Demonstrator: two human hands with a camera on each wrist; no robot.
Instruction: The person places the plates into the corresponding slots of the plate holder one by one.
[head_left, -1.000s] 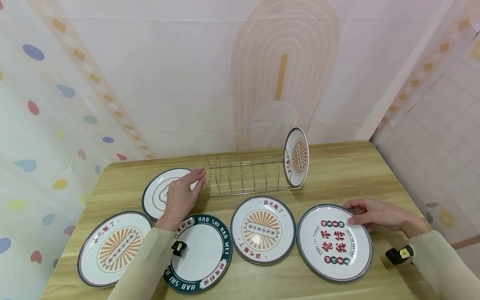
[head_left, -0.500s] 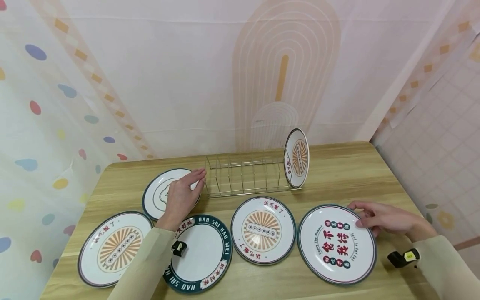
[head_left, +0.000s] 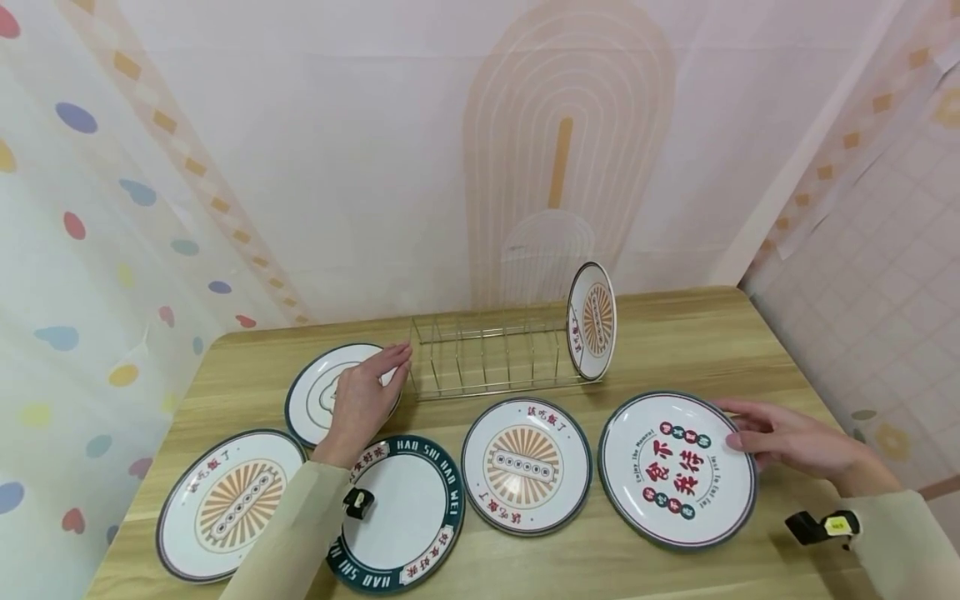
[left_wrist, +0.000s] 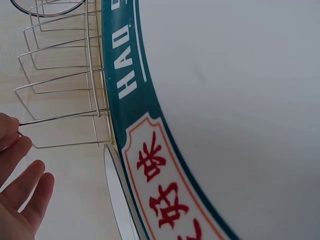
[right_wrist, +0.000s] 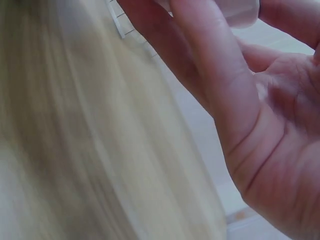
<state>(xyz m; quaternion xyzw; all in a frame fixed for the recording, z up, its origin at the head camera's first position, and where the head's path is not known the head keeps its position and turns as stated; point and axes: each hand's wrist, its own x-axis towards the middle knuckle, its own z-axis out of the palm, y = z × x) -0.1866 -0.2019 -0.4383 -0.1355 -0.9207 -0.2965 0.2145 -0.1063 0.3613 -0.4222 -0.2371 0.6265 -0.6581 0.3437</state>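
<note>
A wire dish rack (head_left: 487, 392) stands at the back of the table. My left hand (head_left: 363, 400) pinches its left end wire between thumb and fingertips, seen clearly in the left wrist view. At the rack's right end one sunburst plate (head_left: 597, 321) stands on edge. My right hand (head_left: 795, 446) grips the right rim of a white plate with red characters (head_left: 678, 471), thumb on top and fingers beneath. This plate seems tilted and a little off the table. In the right wrist view only a bit of its rim (right_wrist: 240, 11) shows between the fingers.
Another sunburst plate (head_left: 527, 467) lies in front of the rack. A green-rimmed plate (head_left: 401, 508), a line-drawn plate (head_left: 307, 404) and a large sunburst plate (head_left: 225, 508) lie to the left, partly under my left arm. A patterned curtain (head_left: 337, 167) hangs behind the table (head_left: 675, 346).
My right hand has slid right along the plate's rim, then lifted and slightly turned the plate. My left hand stays at the rack's end.
</note>
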